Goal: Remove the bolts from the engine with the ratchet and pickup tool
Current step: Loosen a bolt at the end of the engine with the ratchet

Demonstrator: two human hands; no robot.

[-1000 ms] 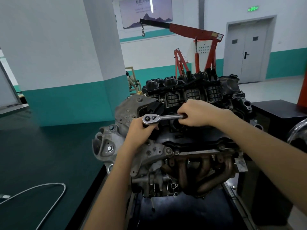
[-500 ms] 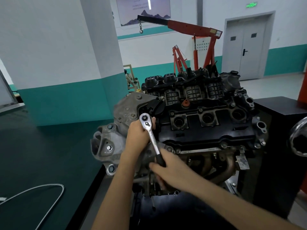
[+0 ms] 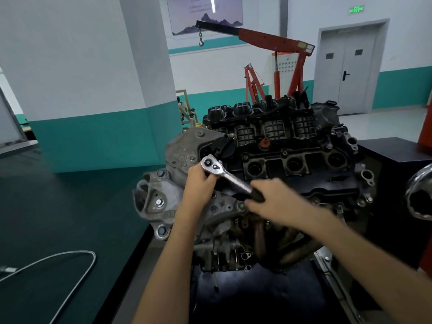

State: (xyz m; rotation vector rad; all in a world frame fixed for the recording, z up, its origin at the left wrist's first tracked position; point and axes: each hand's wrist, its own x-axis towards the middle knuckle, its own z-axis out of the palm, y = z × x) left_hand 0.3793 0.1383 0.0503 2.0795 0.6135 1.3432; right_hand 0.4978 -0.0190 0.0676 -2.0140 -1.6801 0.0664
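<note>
At centre frame, the left hand (image 3: 198, 183) is curling its fingers under the head of the ratchet (image 3: 231, 178) and steadying it at the upper left corner of the engine (image 3: 292, 160). The right hand (image 3: 278, 199) is wrapping round the black grip at the handle's lower right end. Both are gripping; neither is spread. The engine is sitting mid-frame to right, with the ratchet lying diagonally across its top face.

Risks, judged from this pose:
- The head is being held from one side only. If the pull is not running square, the socket could be tipping and slipping off, rounding the bolt.
- On a slip, the right knuckles would be heading into the cover edge or the manifold just below.
- The left fingers are sitting between the head and the grey bracket, so a sudden swing could be pinching them.
- A freed bolt could be dropping into the gaps down the engine's front.

Hidden or unclear:
- The left hand and the ratchet head are covering the bolt and socket, so I cannot tell how far out the bolt is.
- Blur is smearing the right hand, and single fingers are not resolving.
- The pickup tool is not showing as such. A cable (image 3: 77, 260) is looping at lower left, cut by the frame edge, and I cannot tell whether it is that tool.
- The right edge is cutting off a shiny ring (image 3: 420, 195).
</note>
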